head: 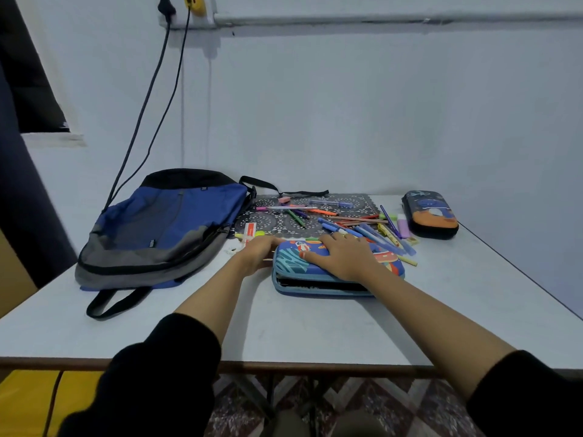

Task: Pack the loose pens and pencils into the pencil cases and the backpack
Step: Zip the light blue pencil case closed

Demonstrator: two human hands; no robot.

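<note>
A blue patterned pencil case (pixel 290 263) lies in the middle of the table, its lid slightly ajar at the front. My right hand (pixel 342 258) rests flat on its lid. My left hand (pixel 260 252) touches the case's left end, fingers mostly straight. Behind the case, several loose pens and pencils (pixel 356 227) lie scattered, some on a dark lace mat (pixel 274 220). A blue and grey backpack (pixel 164 228) lies flat at the left. A second, dark pencil case (pixel 430 214) with an orange band sits zipped at the far right.
A pink eraser (pixel 284 199) and a small ruler (pixel 249 233) lie on the mat. Two cables (pixel 151 99) hang down the wall to the backpack. The white table (pixel 315 332) has its front edge close to me and its right edge beyond the dark case.
</note>
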